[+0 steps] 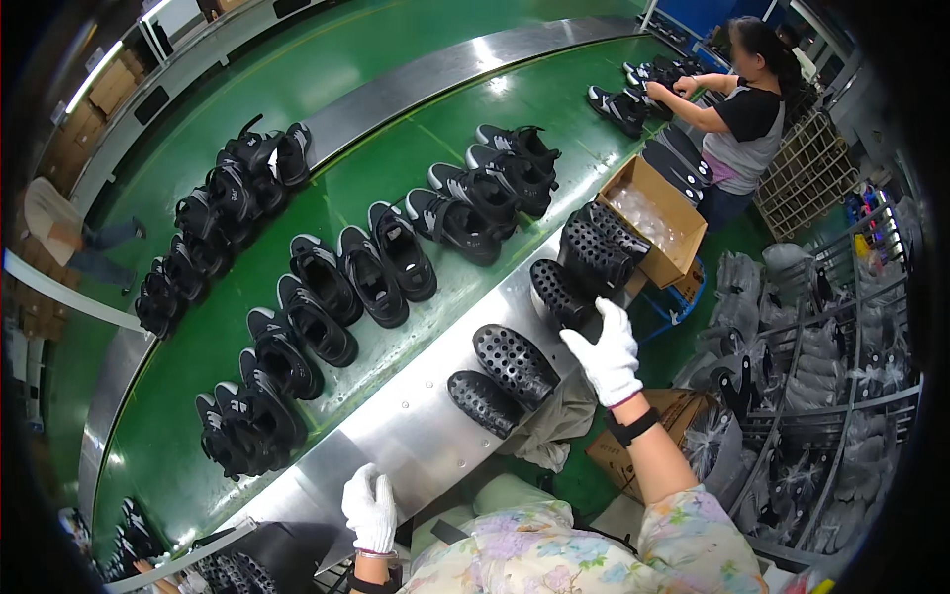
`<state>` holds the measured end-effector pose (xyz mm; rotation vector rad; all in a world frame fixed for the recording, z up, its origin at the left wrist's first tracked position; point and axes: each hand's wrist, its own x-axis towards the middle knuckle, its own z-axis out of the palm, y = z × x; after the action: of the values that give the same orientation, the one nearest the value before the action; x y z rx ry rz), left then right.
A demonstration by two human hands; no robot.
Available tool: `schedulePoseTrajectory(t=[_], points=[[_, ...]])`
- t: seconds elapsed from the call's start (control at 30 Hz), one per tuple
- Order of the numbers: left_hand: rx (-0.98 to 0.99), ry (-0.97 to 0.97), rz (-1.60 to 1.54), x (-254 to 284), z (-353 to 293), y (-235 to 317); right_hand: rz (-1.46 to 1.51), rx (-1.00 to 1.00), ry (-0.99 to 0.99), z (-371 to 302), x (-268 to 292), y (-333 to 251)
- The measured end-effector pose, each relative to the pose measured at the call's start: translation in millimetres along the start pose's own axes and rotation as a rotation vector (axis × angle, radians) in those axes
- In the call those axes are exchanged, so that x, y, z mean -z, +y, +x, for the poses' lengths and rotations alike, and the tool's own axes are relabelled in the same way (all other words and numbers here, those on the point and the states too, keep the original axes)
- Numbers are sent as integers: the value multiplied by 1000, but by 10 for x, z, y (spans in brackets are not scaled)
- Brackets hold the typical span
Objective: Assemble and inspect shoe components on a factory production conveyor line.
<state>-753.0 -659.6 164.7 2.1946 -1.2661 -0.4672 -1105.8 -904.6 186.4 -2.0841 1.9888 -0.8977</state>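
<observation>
Perforated black shoe forms (557,295) crowd just beyond and left of the right hand's (608,364) fingertips; they overlap one another, so the farther ones are partly hidden and hard to count. Whether those fingertips touch the nearest form cannot be told from this angle. The left hand's (370,513) forearm is mostly cut off by the lower edge, and the far belt end beyond the right hand is too small to read clearly.

The right thumb stands well away from its fingers, with nothing visible between them. The left fingers are partly curled, and I cannot tell whether they meet the thumb; that hand is well apart from every form. Two more forms lie side by side to the left of the right thumb, between the two hands.

Each form is rounded, slightly glossy and dotted with round holes. Beneath them runs a smooth metal ledge (406,436) with small bolts. Both gloves are white and look knitted. Beyond the left fingers, black sneakers (371,277) with greyish toes line a shiny green belt. Past the right fingertips, a cardboard carton (675,188) holds crinkled clear plastic.
</observation>
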Motion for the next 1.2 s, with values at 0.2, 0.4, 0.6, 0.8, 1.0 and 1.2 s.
schedulePoseTrajectory(t=[0.2, 0.4, 0.6, 0.8, 1.0, 1.2], points=[[207, -15, -5, -56, -266, -20, 79, -312, -52, -171, -450, 171], [292, 18, -2, -55, -427, -157, 208, -428, -94, -181, -696, 321], [344, 49, -62, -134, -482, -294, 272, -510, -94, -151, -892, 610], [342, -6, -4, -142, -477, -252, 333, -418, -43, -296, -797, 881], [225, -11, 130, -129, -336, -54, 311, -425, -28, -633, -597, 870], [169, -30, 119, -96, -234, 33, 201, -437, 26, -745, -537, 958]])
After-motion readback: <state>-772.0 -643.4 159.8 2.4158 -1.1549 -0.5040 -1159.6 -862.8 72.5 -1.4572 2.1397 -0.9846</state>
